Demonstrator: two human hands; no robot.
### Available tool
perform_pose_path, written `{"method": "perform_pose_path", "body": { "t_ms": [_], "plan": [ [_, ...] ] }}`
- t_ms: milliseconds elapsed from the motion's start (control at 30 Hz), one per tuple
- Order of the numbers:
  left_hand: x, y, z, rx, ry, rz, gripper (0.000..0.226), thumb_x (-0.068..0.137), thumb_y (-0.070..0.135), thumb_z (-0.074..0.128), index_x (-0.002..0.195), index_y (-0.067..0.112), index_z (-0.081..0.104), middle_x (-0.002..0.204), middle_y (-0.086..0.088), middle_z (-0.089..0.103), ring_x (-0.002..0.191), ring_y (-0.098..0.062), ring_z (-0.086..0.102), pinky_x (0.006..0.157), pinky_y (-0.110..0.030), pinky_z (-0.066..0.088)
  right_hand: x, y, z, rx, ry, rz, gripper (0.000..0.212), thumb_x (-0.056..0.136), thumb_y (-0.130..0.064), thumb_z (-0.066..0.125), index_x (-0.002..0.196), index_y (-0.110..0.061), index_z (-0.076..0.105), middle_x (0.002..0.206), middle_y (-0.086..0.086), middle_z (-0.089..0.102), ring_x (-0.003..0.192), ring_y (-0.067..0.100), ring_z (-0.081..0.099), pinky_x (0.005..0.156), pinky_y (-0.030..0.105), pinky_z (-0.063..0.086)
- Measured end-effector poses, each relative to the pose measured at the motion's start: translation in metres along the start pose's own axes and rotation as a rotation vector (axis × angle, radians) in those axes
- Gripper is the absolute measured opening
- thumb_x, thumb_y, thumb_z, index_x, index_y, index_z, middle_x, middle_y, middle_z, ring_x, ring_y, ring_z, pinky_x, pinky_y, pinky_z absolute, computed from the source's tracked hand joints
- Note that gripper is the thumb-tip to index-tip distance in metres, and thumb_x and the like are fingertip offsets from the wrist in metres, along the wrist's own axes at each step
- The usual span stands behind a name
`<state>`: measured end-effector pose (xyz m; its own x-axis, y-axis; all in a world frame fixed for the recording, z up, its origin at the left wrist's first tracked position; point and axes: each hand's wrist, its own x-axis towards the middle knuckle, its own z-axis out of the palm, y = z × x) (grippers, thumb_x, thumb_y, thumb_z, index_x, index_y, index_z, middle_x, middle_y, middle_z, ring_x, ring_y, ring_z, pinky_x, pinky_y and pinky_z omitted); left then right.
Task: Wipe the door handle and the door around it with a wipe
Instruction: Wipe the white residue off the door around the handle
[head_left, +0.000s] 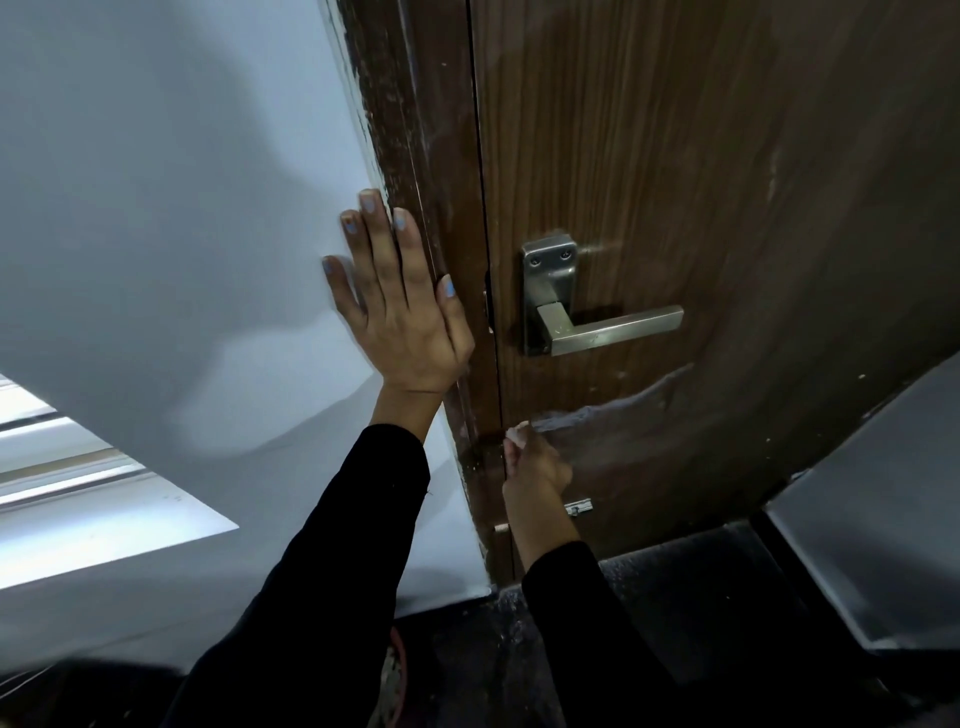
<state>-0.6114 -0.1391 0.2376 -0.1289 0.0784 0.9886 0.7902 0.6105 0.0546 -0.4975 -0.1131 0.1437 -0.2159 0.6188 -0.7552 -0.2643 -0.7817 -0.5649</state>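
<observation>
Door handle (602, 312) sits level on brown door (675, 182), untouched. Right hand (535, 467) below it pinches white wipe (518, 432) against door. Left hand (400, 306) flat, fingers straight, on white wall (182, 208).

Indoor doorway: wooden door (675, 156), white wall (156, 208).

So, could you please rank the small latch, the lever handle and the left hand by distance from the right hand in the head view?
1. Small latch: just right of the right hand.
2. Lever handle: above, on the door.
3. Left hand: upper left, flat on the wall.
</observation>
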Motion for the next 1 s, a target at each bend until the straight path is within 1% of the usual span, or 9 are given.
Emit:
{"method": "perform_pose_path", "body": {
  "t_ms": [100,233,333,433,600,700,767,900,1000],
  "plan": [
    [-0.001,0.0,0.0,0.001,-0.011,0.016,0.063,0.096,0.031,0.025,0.151,0.02,-0.003,0.16,0.005,-0.011,0.147,-0.016,-0.004,0.12,-0.043,0.004,-0.001,0.001,0.008,0.069,0.032,-0.079,0.011,0.078,-0.002,0.069,0.071,-0.006,0.061,0.072,0.008,0.066,0.071,0.021,0.066,0.075,0.032,0.056],
    [-0.001,0.0,0.001,-0.004,0.009,-0.016,0.059,0.096,0.031,0.025,0.151,0.016,0.01,0.152,-0.015,0.022,0.147,-0.015,-0.002,0.119,-0.043,0.005,-0.003,0.008,0.004,0.007,-0.046,0.045,0.018,0.077,-0.003,0.071,0.069,-0.01,0.056,0.074,0.008,0.066,0.064,0.016,0.066,0.055,0.023,0.055],
    [-0.001,-0.001,0.001,-0.017,0.014,-0.011,0.062,0.096,0.031,0.026,0.151,0.02,0.0,0.153,-0.014,0.019,0.147,-0.015,-0.002,0.12,-0.042,0.005,0.001,0.002,-0.003,-0.002,-0.015,0.126,0.022,0.078,-0.003,0.069,0.069,-0.01,0.05,0.072,0.008,0.063,0.068,0.018,0.065,0.063,0.026,0.05],
    [-0.002,-0.002,0.001,-0.013,0.01,-0.006,0.062,0.096,0.031,0.026,0.151,0.019,0.0,0.151,-0.016,0.022,0.147,-0.016,-0.001,0.12,-0.042,0.004,-0.005,0.005,0.008,-0.154,-0.037,0.035,0.02,0.077,-0.005,0.07,0.065,-0.01,0.056,0.064,0.003,0.061,0.052,0.01,0.056,0.048,0.02,0.045],
    [-0.001,-0.001,0.0,-0.017,-0.003,0.021,0.062,0.096,0.031,0.025,0.151,0.02,-0.001,0.16,0.004,-0.008,0.148,-0.016,-0.001,0.12,-0.042,0.004,-0.016,0.015,0.019,-0.155,-0.081,-0.051,0.018,0.074,0.002,0.07,0.064,-0.008,0.06,0.069,0.005,0.064,0.065,0.017,0.063,0.067,0.028,0.054],
    [-0.001,-0.002,-0.001,-0.011,-0.005,0.011,0.062,0.095,0.031,0.026,0.151,0.019,0.0,0.161,-0.003,0.003,0.148,-0.016,0.0,0.12,-0.042,0.004,-0.001,0.007,0.003,-0.16,0.022,0.04,0.011,0.078,-0.008,0.068,0.077,-0.008,0.057,0.076,0.008,0.06,0.061,0.015,0.056,0.058,0.026,0.05],
    [-0.001,-0.001,0.0,-0.007,0.002,0.013,0.063,0.095,0.03,0.026,0.151,0.019,0.001,0.16,-0.005,0.01,0.148,-0.017,0.001,0.12,-0.042,0.005,0.01,-0.003,-0.004,-0.105,0.032,-0.02,0.008,0.082,-0.009,0.064,0.086,-0.002,0.06,0.083,0.009,0.061,0.06,0.012,0.056,0.053,0.02,0.048],
    [-0.002,0.0,0.001,-0.004,-0.006,0.015,0.062,0.096,0.031,0.025,0.151,0.02,0.0,0.16,0.003,-0.005,0.148,-0.016,-0.001,0.12,-0.042,0.004,0.012,-0.013,-0.005,0.082,0.089,-0.169,0.01,0.076,-0.002,0.07,0.085,-0.005,0.067,0.079,0.004,0.068,0.086,0.023,0.069,0.076,0.03,0.057],
    [0.001,0.0,0.0,-0.003,-0.01,0.001,0.062,0.096,0.031,0.025,0.151,0.019,0.0,0.159,-0.009,0.01,0.147,-0.015,-0.002,0.12,-0.041,0.003,0.016,-0.01,-0.015,-0.094,-0.034,-0.147,0.01,0.085,-0.009,0.062,0.077,-0.013,0.06,0.074,0.001,0.063,0.093,0.032,0.065,0.084,0.037,0.054]
  ]
}}
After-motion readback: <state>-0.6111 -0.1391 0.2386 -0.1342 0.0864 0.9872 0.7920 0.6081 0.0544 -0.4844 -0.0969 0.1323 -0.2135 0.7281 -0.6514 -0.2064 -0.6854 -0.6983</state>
